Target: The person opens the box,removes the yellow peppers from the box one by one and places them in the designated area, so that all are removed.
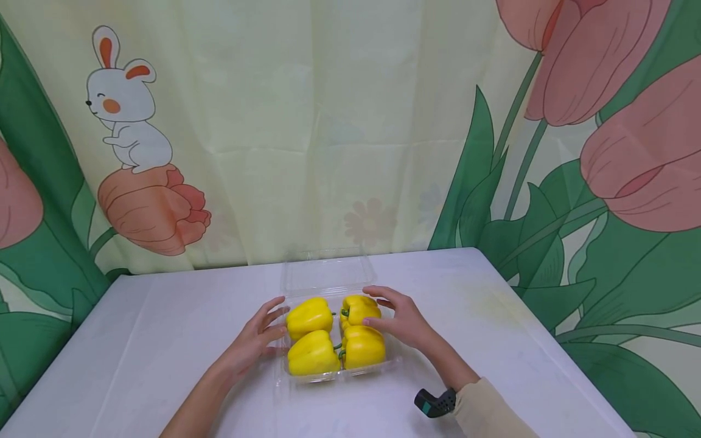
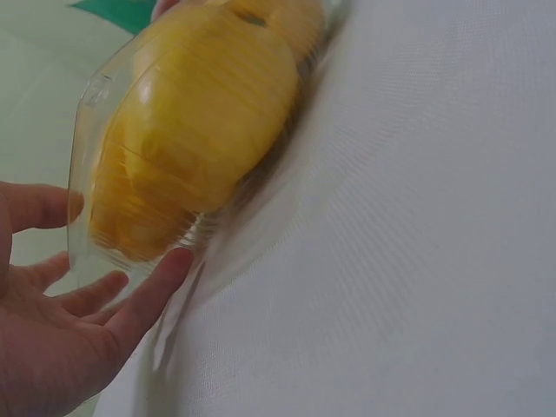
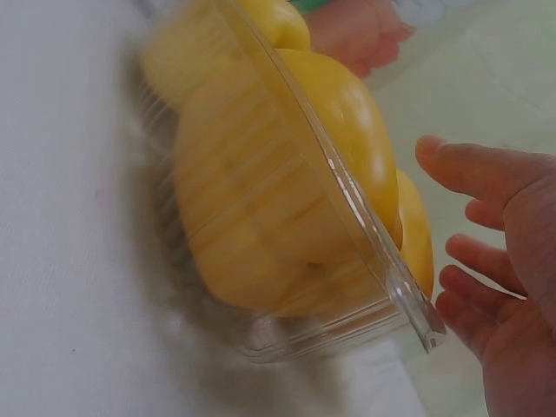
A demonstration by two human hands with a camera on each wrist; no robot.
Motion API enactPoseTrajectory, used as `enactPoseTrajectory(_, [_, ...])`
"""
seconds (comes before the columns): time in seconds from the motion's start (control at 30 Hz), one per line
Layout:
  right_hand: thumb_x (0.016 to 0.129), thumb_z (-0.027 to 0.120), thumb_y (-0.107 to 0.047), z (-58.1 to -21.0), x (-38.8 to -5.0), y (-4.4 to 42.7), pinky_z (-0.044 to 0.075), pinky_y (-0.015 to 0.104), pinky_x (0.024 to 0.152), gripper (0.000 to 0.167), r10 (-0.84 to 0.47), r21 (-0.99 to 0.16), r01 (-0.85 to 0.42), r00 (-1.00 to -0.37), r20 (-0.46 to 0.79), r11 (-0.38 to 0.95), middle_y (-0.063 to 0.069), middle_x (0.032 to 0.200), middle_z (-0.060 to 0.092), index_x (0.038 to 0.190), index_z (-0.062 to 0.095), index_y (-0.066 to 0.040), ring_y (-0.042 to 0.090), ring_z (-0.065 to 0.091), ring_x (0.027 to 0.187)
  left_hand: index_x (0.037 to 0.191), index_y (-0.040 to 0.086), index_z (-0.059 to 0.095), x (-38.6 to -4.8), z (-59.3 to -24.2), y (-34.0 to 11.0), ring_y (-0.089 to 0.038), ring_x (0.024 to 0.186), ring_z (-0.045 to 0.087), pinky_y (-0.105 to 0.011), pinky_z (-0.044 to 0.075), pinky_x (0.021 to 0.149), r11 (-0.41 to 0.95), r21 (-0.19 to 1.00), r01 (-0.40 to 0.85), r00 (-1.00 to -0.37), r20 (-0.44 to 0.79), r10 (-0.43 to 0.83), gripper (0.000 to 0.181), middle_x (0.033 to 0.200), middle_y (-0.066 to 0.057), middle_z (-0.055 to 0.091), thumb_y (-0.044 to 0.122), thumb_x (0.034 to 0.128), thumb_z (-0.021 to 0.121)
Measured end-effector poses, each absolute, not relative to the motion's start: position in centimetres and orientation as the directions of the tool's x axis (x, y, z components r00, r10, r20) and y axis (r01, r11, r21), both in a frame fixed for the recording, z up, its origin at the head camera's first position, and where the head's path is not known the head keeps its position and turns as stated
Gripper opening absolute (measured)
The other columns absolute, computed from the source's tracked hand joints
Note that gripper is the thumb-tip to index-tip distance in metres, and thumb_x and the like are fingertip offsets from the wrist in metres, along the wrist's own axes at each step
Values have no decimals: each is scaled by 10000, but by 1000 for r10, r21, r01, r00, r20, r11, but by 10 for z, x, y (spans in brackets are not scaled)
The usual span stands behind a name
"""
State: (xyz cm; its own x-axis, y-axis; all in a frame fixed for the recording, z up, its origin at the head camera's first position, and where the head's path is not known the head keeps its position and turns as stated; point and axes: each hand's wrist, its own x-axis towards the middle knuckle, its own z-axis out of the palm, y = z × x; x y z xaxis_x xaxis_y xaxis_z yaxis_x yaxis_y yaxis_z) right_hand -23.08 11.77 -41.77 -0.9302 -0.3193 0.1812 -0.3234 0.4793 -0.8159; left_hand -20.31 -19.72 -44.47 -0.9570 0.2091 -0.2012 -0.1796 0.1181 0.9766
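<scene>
Several yellow bell peppers point(image 1: 313, 353) with green stems lie in a clear plastic clamshell container point(image 1: 314, 379) on the table. Its transparent lid point(image 1: 328, 275) is folded back behind them. My left hand point(image 1: 253, 344) is at the container's left side with fingers spread; in the left wrist view the fingertips point(image 2: 180, 259) are at the clear wall, and firm contact is hard to tell. My right hand point(image 1: 404, 319) is beside the right-hand peppers, fingers loosely bent. In the right wrist view, the thumb and fingers of the right hand point(image 3: 521, 261) stand just off the container's rim.
A white cloth covers the table point(image 1: 175, 340). Behind its back edge hangs a curtain point(image 1: 263, 134) printed with a rabbit and tulips. A black device point(image 1: 435, 403) is at the right wrist, by the beige sleeve point(image 1: 490, 407).
</scene>
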Motion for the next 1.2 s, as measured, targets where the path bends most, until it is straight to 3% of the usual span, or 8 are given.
enactPoseTrajectory(0.13, [795, 785, -210, -417, -231, 116, 423, 502, 1074, 552, -314, -826, -302, -936, 161, 475, 3, 1375, 571, 1309, 583, -217, 253, 513, 1298, 1513, 261, 238, -203, -445, -198, -388, 1407, 338, -492, 533, 933, 123, 977, -175, -957, -198, 212, 653, 1593, -116, 257, 215, 952, 569])
enactPoseTrajectory(0.4, [803, 777, -202, -418, -232, 116, 423, 499, 1076, 564, -320, -828, -302, -934, 159, 472, 2, 1377, 572, 1326, 573, -143, 259, 511, 1299, 1508, 242, 267, -202, -447, -197, -370, 1405, 347, -504, 538, 919, 92, 981, -174, -956, -190, 222, 637, 1577, -71, 303, 164, 947, 559])
enactPoseTrajectory(0.73, [795, 784, -198, -417, -231, 115, 419, 499, 1078, 544, -325, -818, -307, -933, 157, 487, -5, 1374, 574, 1303, 589, -197, 248, 507, 1304, 1492, 237, 304, -197, -444, -195, -363, 1392, 364, -496, 543, 908, 81, 981, -174, -959, -188, 214, 613, 1570, -60, 324, 142, 943, 560])
enactPoseTrajectory(1.2, [797, 783, -192, -415, -227, 118, 416, 513, 1075, 572, -346, -800, -327, -924, 160, 503, 26, 1364, 580, 1323, 568, -124, 272, 513, 1290, 1480, 255, 327, -193, -444, -192, -362, 1389, 369, -515, 545, 894, 82, 979, -186, -960, -199, 197, 598, 1567, -52, 334, 142, 940, 558])
